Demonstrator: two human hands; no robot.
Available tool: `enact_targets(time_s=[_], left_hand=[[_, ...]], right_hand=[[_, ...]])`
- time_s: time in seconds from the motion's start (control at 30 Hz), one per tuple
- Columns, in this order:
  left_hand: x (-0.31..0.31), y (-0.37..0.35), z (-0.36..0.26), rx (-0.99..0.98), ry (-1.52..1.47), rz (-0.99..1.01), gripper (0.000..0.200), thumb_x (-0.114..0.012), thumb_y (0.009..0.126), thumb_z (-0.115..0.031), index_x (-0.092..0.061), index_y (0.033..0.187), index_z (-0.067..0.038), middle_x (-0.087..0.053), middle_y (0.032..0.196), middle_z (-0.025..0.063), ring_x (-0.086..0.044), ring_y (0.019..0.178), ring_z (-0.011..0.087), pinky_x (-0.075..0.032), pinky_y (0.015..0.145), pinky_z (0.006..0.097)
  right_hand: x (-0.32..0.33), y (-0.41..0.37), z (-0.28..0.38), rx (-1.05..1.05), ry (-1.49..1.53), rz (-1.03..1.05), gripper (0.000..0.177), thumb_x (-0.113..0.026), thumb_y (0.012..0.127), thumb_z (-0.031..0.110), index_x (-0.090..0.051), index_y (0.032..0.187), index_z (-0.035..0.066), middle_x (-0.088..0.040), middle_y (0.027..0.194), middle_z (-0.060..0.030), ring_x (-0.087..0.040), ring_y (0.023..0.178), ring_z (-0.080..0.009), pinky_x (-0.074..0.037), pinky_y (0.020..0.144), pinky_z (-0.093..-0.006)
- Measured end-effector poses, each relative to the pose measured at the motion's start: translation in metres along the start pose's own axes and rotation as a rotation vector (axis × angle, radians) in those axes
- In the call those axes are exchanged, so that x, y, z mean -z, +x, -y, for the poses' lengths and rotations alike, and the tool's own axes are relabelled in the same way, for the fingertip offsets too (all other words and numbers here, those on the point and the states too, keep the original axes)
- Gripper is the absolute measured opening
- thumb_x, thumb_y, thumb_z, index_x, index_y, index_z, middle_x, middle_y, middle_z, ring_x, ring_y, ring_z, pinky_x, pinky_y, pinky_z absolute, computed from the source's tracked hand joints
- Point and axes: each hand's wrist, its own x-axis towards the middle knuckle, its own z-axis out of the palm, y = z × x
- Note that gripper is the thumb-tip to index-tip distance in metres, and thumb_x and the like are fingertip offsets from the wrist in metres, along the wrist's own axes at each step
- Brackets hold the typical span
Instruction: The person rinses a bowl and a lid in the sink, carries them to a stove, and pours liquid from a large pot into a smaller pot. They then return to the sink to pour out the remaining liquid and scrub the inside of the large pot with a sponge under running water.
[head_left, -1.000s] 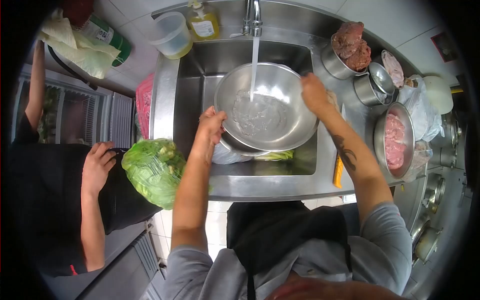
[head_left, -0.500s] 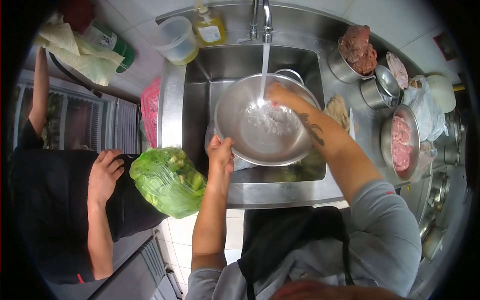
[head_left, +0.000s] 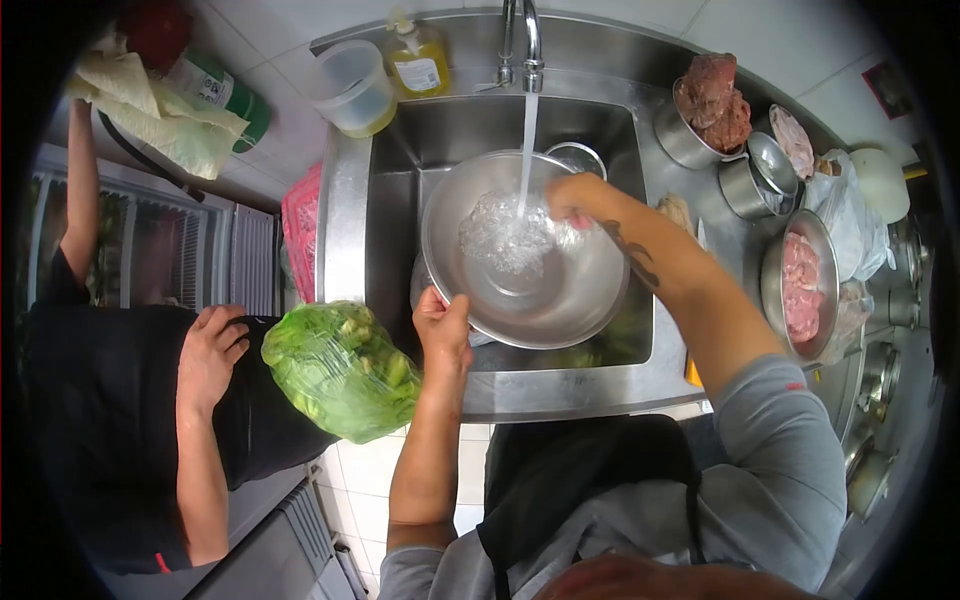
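A wide steel bowl (head_left: 590, 310) sits tilted in the sink (head_left: 400, 140), with water from the tap (head_left: 533, 60) running into it and splashing on its bottom. My left hand (head_left: 443, 325) pinches the bowl's near-left rim, thumb on top. Inside the bowl, by its far-right wall, is my right hand (head_left: 582, 203) with the fingers curled down beside the stream. What those fingers hold, if anything, is hidden. Left of my left forearm hangs a clear plastic bag of green vegetables (head_left: 340, 370), close to a co-worker's hand (head_left: 212, 350).
Raw meat fills a steel bowl (head_left: 825, 285) on the right counter, near a pot with brown meat (head_left: 712, 105) and a lidded pot (head_left: 750, 185). A plastic tub (head_left: 352, 90) and a soap bottle (head_left: 418, 65) stand behind the sink. The co-worker (head_left: 110, 420) stands at left.
The bowl has shifted slightly left and toward me, with my left hand still on its rim. My right hand has moved a little right and nearer. The splash now lies farther left.
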Motion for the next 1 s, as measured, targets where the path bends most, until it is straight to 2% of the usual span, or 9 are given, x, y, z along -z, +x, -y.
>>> enact_targets(time_s=[0.1,0.17,0.33,0.5,0.6,0.73,0.8,0.93,1.0], left_hand=[[-0.007,-0.007,0.0,-0.019,0.022,0.002,0.012,-0.052,0.075,0.006,-0.052,0.074,-0.006,-0.054,0.068,-0.0009,-0.046,0.054,0.0042,-0.037,0.048,0.0194],[-0.005,-0.009,-0.004,-0.042,0.038,-0.027,0.011,-0.051,0.075,0.006,-0.053,0.074,-0.005,-0.054,0.068,-0.0009,-0.045,0.054,0.0041,-0.036,0.048,0.0193],[0.007,0.001,-0.003,-0.163,-0.043,-0.045,0.011,-0.051,0.074,0.006,-0.052,0.074,-0.004,-0.053,0.069,-0.001,-0.044,0.057,0.0039,-0.035,0.051,0.0182],[-0.002,-0.009,0.009,-0.174,0.03,-0.02,0.014,-0.051,0.072,0.008,-0.048,0.072,-0.006,-0.052,0.07,-0.0017,-0.043,0.061,0.004,-0.036,0.058,0.019],[-0.009,0.004,0.007,-0.232,-0.036,0.0,0.014,-0.052,0.074,0.008,-0.05,0.072,-0.005,-0.053,0.069,-0.0018,-0.044,0.059,0.0034,-0.036,0.055,0.0184],[0.007,0.031,-0.006,-0.334,0.027,-0.053,0.021,-0.052,0.073,0.008,-0.041,0.065,-0.008,-0.049,0.064,-0.0034,-0.04,0.057,0.0022,-0.03,0.05,0.0185],[0.012,0.028,-0.014,-0.366,0.08,-0.007,0.022,-0.052,0.073,0.008,-0.04,0.064,-0.008,-0.048,0.063,-0.0037,-0.039,0.056,0.0021,-0.03,0.05,0.0186],[0.002,0.025,-0.027,-0.454,0.1,0.035,0.022,-0.051,0.073,0.009,-0.04,0.065,-0.008,-0.05,0.065,-0.0026,-0.04,0.058,0.0025,-0.033,0.052,0.0186],[-0.001,0.032,-0.028,-0.4,0.013,0.006,0.022,-0.051,0.074,0.009,-0.04,0.066,-0.008,-0.051,0.066,-0.0019,-0.042,0.058,0.0031,-0.036,0.054,0.0188]], right_hand=[[-0.024,0.115,-0.011,0.344,0.394,-0.497,0.028,-0.055,0.08,0.015,-0.064,0.1,-0.002,-0.067,0.086,-0.0155,-0.063,0.069,-0.023,-0.052,0.063,-0.0354],[0.005,0.073,0.026,0.347,0.971,-0.384,0.029,-0.059,0.076,0.012,-0.065,0.102,0.0,-0.067,0.084,-0.0137,-0.063,0.073,-0.022,-0.052,0.062,-0.0343],[-0.099,0.12,-0.018,0.101,0.51,-0.404,0.03,-0.061,0.08,0.019,-0.065,0.102,0.0,-0.066,0.081,-0.0132,-0.063,0.079,-0.022,-0.051,0.07,-0.0354],[-0.079,0.133,0.064,0.797,2.094,-0.325,0.027,-0.056,0.084,0.021,-0.061,0.1,0.0,-0.063,0.077,-0.0149,-0.064,0.079,-0.0249,-0.052,0.071,-0.0399],[-0.089,0.081,0.129,0.595,1.633,0.039,0.024,-0.055,0.086,0.023,-0.06,0.092,0.001,-0.061,0.071,-0.0094,-0.06,0.064,-0.0213,-0.049,0.056,-0.0379],[-0.139,0.056,0.052,0.525,0.82,0.306,0.01,-0.06,0.077,0.011,-0.061,0.082,0.003,-0.06,0.068,-0.0094,-0.057,0.059,-0.0177,-0.047,0.054,-0.0369],[-0.131,0.045,-0.006,0.176,0.093,-0.475,0.018,-0.062,0.075,0.009,-0.062,0.09,-0.001,-0.064,0.091,-0.0157,-0.062,0.083,-0.0327,-0.049,0.074,-0.0424],[-0.088,0.02,-0.044,0.021,0.4,-1.475,0.031,-0.062,0.077,0.013,-0.061,0.104,-0.001,-0.063,0.098,-0.0234,-0.062,0.092,-0.0335,-0.049,0.078,-0.0379],[-0.075,0.01,-0.042,-0.034,1.177,-1.02,0.027,-0.062,0.079,0.013,-0.061,0.101,-0.003,-0.064,0.094,-0.0195,-0.062,0.087,-0.028,-0.049,0.076,-0.0359]])
